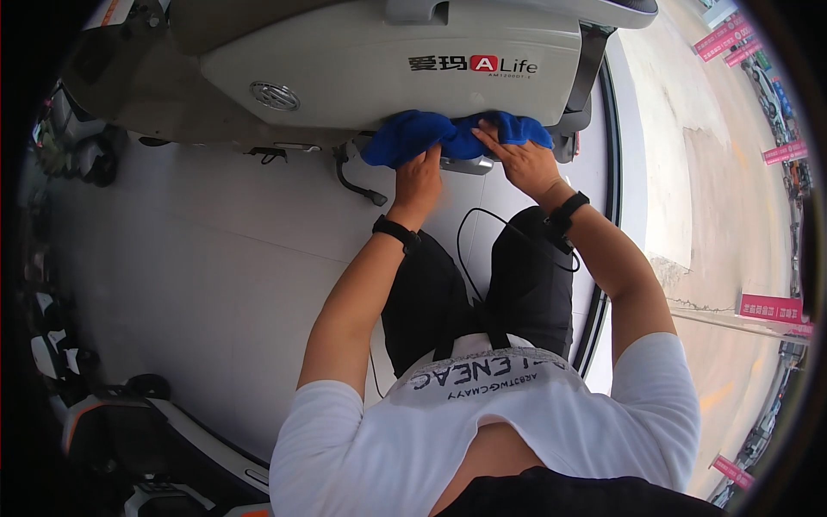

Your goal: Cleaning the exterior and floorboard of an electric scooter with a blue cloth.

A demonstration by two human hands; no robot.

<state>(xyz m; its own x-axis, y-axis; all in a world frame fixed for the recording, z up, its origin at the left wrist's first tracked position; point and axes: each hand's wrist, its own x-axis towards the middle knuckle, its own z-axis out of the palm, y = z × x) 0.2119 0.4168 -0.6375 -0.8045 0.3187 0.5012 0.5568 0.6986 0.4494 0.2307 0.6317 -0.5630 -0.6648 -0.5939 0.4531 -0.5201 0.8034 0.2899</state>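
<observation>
Cloth: my crumpled blue cleaning cloth [455, 135] lies against the lower edge of the white plastic scooter body [388, 73].
Left hand [419, 178]: fingers closed, gripping the cloth.
Right hand [523, 161]: fingers pressing the cloth, gripping it.

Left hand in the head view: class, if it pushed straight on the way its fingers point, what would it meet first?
The left hand already grips the blue cloth; straight beyond lies the scooter's pale side panel, which the cloth seems pressed against. Depth is hard to judge, so the panel's lower edge may come first.
</observation>
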